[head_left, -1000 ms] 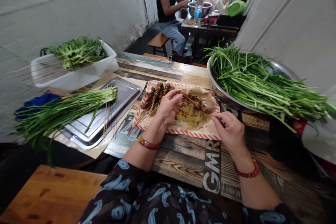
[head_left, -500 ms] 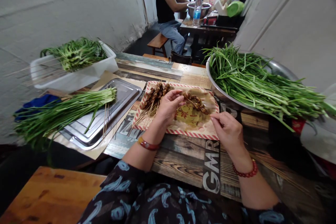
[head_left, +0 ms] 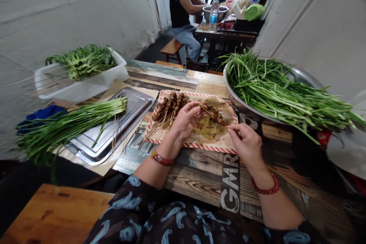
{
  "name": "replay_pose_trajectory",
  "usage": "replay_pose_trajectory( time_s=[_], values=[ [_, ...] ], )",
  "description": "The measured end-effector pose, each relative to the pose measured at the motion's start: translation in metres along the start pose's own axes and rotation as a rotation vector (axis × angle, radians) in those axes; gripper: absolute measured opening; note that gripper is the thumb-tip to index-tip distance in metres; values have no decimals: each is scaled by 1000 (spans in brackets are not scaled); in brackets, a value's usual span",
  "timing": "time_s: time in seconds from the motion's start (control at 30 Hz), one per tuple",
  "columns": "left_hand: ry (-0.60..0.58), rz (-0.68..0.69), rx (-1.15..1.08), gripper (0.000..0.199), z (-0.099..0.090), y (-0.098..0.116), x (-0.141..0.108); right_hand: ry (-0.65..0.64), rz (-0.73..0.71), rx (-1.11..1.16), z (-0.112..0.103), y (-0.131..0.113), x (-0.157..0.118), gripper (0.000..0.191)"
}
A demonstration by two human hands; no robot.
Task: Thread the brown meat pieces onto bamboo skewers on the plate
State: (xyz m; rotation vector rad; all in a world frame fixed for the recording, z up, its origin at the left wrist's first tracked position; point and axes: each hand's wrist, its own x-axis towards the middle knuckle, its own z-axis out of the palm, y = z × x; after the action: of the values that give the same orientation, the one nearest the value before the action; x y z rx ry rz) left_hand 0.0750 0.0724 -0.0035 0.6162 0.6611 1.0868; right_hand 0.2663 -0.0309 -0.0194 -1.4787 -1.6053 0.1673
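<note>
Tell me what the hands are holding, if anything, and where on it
A meat skewer: the right hand pinches its end just past the meat; the left hand holds it near the meat's other end, exact grip unclear.

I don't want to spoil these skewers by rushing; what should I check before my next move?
1. Left hand at the meat skewer: ok, fingertips at its upper end.
2. Right hand firmly on the tip: cannot tell; its pinched fingers are at the lower end.
3. Piled skewers on the striped tray: ok, at its left.
4. Greens inside the bowl: not ok, stalks overhang the rim.
5. Chives fully on the steel lid: not ok, leaves hang past it.
</note>
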Motion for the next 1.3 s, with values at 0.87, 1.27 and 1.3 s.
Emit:
replay_pose_trajectory(
  time_s=[0.87,1.27,1.3],
  values=[
    [-38,146,244,30,3,-6,-3,-17,-56,-72,0,-8,0,14],
    [-72,44,114,40,6,-1,-4,-8,-66,-90,-3,-12,2,13],
    [-88,35,105,41,6,0,-4,-6,-64,-89,-3,-13,2,12]
  ],
)
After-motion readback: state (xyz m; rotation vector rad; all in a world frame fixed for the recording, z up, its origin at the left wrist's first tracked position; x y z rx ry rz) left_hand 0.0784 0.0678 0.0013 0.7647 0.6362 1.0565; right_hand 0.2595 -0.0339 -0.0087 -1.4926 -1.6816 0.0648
